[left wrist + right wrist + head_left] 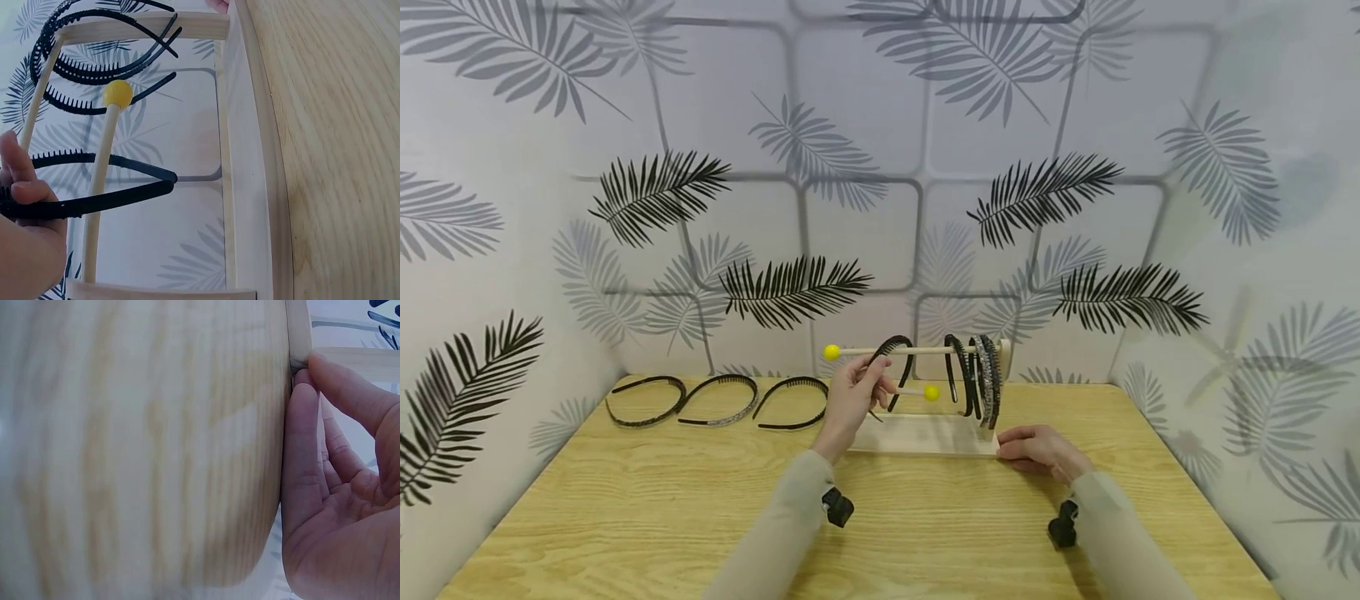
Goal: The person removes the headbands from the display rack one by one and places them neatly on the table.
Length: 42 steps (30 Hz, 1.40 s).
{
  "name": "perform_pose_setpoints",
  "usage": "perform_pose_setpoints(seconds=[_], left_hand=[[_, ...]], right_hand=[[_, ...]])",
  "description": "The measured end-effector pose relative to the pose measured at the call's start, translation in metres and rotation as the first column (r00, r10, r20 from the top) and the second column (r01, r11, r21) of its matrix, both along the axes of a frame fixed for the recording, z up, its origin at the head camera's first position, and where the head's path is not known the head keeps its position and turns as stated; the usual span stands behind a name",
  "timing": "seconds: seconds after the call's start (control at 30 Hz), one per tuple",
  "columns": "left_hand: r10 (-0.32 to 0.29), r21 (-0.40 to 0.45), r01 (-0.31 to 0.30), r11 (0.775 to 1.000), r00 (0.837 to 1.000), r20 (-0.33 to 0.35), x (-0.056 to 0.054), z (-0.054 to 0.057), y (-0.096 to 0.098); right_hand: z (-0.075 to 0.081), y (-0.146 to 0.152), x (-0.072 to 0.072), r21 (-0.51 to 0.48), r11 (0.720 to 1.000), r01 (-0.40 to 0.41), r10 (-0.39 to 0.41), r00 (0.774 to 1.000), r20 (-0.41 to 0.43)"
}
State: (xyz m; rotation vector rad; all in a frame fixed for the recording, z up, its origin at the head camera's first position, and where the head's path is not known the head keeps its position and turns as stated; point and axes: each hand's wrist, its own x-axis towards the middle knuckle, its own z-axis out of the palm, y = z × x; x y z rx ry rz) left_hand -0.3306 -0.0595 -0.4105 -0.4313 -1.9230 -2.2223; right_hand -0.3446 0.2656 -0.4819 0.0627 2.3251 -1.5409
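Observation:
My left hand (853, 392) grips a black toothed headband (125, 201), whose arch stands at the upper rod (880, 351) of a wooden headband rack. In the left wrist view, the headband's two ends lie close together past the lower rod (100, 175), which is tipped with a yellow ball (117, 94). Toward the rack's right upright, several dark headbands (966, 375) hang on the upper rod, a sparkly silver one (990, 379) among them. My right hand (1037, 450) pinches the front right corner of the rack's base (925, 435) between thumb and fingers.
To the left on the wooden table (647, 500) lie three headbands: a dark one (643, 423), one with a silvery part (722, 419) and a black toothed one (786, 427). A leaf-patterned wall covering (865, 233) rises behind and along both sides.

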Motion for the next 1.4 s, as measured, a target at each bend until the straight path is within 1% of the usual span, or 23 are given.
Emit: perform_pose_setpoints(seconds=[0.1,0.2,0.3,0.4,0.47,0.6,0.7,0.9,1.0,1.13,1.27,1.4], left_hand=[[0.019,0.012,-0.019,1.000,0.999,-0.031,-0.001,-0.001,-0.004],[0.040,-0.005,-0.040,0.999,0.997,-0.063,0.000,-0.003,-0.009],[0.066,-0.033,-0.069,0.997,0.995,-0.072,0.000,-0.006,-0.014],[0.088,-0.015,-0.089,0.996,0.994,-0.070,0.002,-0.009,-0.020],[0.100,-0.007,-0.101,0.995,0.993,-0.067,0.003,-0.010,-0.025],[0.084,0.014,-0.084,0.996,0.996,-0.039,0.010,-0.002,-0.033],[0.081,0.022,-0.080,0.997,0.997,-0.018,0.017,0.007,-0.038],[0.117,-0.021,-0.117,0.993,0.993,0.006,0.020,0.014,-0.046],[0.130,-0.019,-0.130,0.991,0.991,0.013,0.012,0.008,-0.051],[0.164,-0.019,-0.164,0.986,0.987,-0.002,-0.002,-0.005,-0.058],[0.200,-0.023,-0.200,0.979,0.979,-0.032,-0.008,-0.009,-0.062],[0.229,-0.036,-0.231,0.972,0.971,-0.064,-0.009,-0.008,-0.066]], right_hand=[[0.002,0.001,0.000,-0.002,1.000,-0.003,0.003,1.000,-0.006],[0.002,0.001,0.001,-0.002,1.000,0.006,-0.006,1.000,-0.008],[0.000,0.001,0.001,0.003,1.000,0.000,0.000,1.000,-0.012],[-0.002,0.000,0.001,0.004,1.000,0.007,-0.007,1.000,-0.013],[-0.003,0.000,0.001,0.007,1.000,-0.001,0.001,1.000,-0.013],[-0.005,0.000,0.000,0.011,1.000,0.002,-0.002,1.000,-0.007],[-0.004,0.000,0.000,0.010,1.000,0.000,0.000,1.000,-0.005],[-0.002,-0.002,0.001,0.005,1.000,0.004,-0.004,1.000,-0.011],[-0.002,-0.002,0.002,-0.005,1.000,0.001,-0.001,1.000,-0.006],[-0.004,-0.002,0.003,-0.018,1.000,0.014,-0.014,1.000,0.006],[-0.004,-0.001,0.001,-0.009,1.000,0.025,-0.025,1.000,0.008],[-0.002,0.000,0.000,-0.006,1.000,0.019,-0.019,1.000,-0.002]])
